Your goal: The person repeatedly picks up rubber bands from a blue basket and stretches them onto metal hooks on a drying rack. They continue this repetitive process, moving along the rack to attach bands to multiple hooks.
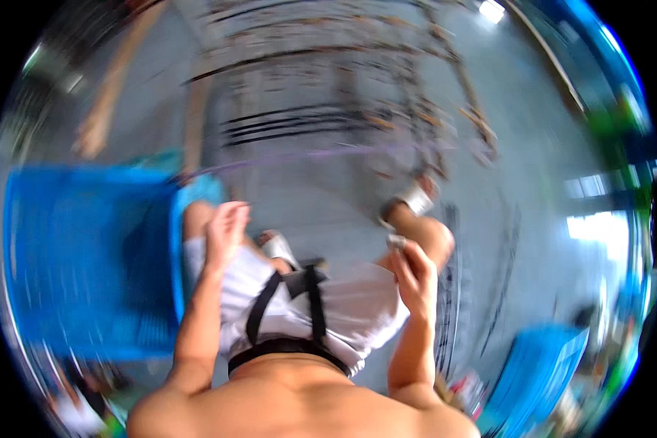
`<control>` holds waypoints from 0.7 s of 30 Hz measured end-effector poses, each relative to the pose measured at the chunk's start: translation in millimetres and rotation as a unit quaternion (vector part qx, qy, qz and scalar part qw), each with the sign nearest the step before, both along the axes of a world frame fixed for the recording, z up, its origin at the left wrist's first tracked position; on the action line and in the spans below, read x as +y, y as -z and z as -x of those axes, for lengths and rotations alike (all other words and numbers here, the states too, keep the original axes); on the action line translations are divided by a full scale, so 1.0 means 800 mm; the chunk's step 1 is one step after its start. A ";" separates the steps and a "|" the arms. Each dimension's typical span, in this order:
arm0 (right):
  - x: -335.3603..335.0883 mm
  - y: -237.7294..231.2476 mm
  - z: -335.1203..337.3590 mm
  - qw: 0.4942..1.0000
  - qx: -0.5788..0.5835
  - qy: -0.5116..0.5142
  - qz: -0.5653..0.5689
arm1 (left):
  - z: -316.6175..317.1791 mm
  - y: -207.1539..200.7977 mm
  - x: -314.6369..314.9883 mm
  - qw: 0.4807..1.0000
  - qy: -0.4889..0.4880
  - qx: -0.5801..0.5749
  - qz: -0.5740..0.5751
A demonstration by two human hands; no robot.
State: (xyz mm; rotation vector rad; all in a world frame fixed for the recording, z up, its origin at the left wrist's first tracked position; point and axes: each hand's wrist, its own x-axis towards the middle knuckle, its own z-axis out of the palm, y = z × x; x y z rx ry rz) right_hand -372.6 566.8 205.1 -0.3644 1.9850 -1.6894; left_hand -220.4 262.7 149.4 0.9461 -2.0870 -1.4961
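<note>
My left hand (228, 232) is raised over my left thigh, beside the rim of a large blue basket (177, 255). Its fingers are bent and pressed together; anything in them is too blurred to see. Above my right knee, my right hand (415, 274) pinches a small pale grey object (396, 241) between thumb and fingers, its kind unclear. In front of both hands, a thin purple cord (299, 155) runs across a frame with rows of dark rods (292, 124). Neither hand visibly touches the frame.
Wooden poles (120, 80) stand at the far left. A smaller blue crate (536, 376) is at the lower right, with blurred objects beside it. My feet, in white footwear (416, 198), are on the grey floor (482, 219).
</note>
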 end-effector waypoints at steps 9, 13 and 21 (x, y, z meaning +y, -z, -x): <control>-0.069 0.023 0.010 0.957 0.118 -0.250 -0.081 | -0.164 -0.018 -0.026 0.977 -0.178 -0.060 0.101; -0.024 -0.049 0.066 0.932 0.260 -0.142 -0.208 | -0.137 -0.047 -0.069 0.953 -0.201 0.163 0.154; 0.029 -0.150 0.210 0.935 0.287 0.185 -0.093 | 0.028 -0.225 -0.165 0.735 -0.180 0.271 0.595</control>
